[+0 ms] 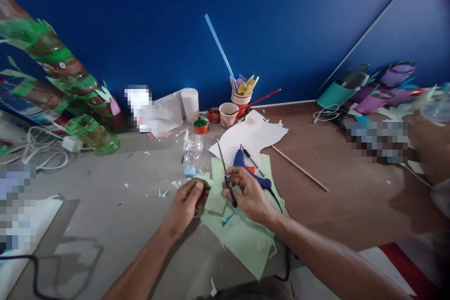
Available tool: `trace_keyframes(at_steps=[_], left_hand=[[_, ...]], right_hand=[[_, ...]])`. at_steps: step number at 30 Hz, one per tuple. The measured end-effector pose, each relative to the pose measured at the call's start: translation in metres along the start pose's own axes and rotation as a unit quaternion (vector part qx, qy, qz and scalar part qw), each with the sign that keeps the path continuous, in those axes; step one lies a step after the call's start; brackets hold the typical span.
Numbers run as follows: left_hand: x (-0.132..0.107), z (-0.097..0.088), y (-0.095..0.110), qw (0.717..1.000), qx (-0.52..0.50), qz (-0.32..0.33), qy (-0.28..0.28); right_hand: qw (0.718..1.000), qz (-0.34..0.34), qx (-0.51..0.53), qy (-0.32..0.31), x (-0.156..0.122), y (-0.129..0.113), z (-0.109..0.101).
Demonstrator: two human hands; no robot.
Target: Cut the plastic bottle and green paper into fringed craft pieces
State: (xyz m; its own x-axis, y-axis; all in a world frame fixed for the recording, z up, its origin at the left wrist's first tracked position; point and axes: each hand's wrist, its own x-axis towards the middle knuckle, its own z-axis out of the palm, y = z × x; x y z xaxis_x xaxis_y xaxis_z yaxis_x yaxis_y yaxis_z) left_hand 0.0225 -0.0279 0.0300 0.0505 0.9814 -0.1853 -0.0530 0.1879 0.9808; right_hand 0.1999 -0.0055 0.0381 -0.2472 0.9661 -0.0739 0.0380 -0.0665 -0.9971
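My right hand (251,197) grips dark-handled scissors (231,192), their blades pointing up and away from me. Between thumb and fingers, my left hand (188,201) pinches a small piece of pale green paper (215,202), just left of the scissors. Larger pale green sheets (246,246) lie beneath both hands, with a small blue scrap (228,220) on top. Just beyond my right hand rest a blue glue gun (239,158) and a black pen (253,163). A clear plastic bottle (193,152) with a blue cap lies past my left hand.
Torn white paper (251,133), a wooden stick (300,168) and paper cups (228,115) with spoons and paint lie farther back. Painted bottle columns (66,65) lean at left beside white cables (49,147). At right, another person's arm (429,150) reaches near a teal cup (337,93).
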Motion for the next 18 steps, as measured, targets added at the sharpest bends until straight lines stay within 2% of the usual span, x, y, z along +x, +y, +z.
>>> trace_keyframes(at_steps=[3,5,7,9,12,15,18], left_hand=[[-0.004,0.004,0.004,0.997,0.037,-0.007,-0.072],[-0.004,0.006,0.004,0.996,0.033,-0.017,-0.08],[-0.002,0.004,0.002,0.998,0.012,-0.032,-0.052],[0.001,0.001,-0.001,0.999,-0.028,-0.04,0.003],[0.006,-0.003,-0.003,0.994,-0.081,-0.018,0.073],[0.007,-0.005,-0.002,0.992,-0.09,-0.006,0.083],[0.006,-0.003,-0.002,0.994,-0.072,0.011,0.084]], right_hand=[[1.0,0.006,0.02,-0.005,0.0,0.002,0.0],[0.999,0.007,0.033,-0.009,0.001,0.004,-0.001],[0.999,0.002,0.043,-0.007,0.001,0.004,-0.001],[0.998,-0.006,0.054,-0.011,0.001,0.005,-0.001],[0.997,-0.02,0.058,-0.044,-0.001,0.006,-0.002],[0.996,-0.04,0.009,-0.085,-0.005,0.006,-0.003],[0.991,-0.076,-0.055,-0.092,-0.007,0.004,-0.004]])
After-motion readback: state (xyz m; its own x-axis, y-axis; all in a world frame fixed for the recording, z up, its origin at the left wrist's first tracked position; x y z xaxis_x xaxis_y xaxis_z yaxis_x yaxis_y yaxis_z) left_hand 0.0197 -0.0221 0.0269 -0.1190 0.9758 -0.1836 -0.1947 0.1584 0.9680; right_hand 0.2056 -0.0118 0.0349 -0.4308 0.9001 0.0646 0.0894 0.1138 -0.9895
